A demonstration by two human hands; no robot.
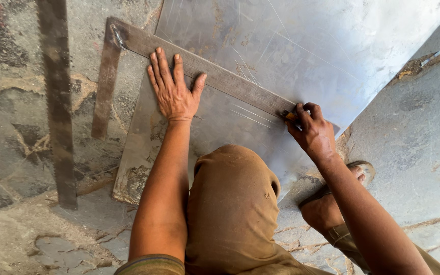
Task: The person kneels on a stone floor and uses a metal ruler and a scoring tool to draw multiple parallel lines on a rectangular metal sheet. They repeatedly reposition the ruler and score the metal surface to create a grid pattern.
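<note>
floor: cracked concrete (16, 127) | long flat metal bar (57, 102) | sandal (362, 170)

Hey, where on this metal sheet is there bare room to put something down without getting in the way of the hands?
The sheet is bare above the steel square, out to its far edge. A smaller bare patch lies below the square, between the left hand and the right hand. Along the square's edge it is crowded: the left hand presses it flat, the right holds a small marking tool.

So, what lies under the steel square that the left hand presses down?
The long arm of the steel square lies on the metal sheet; its short arm rests on the stone floor. The left hand covers part of it.
</note>
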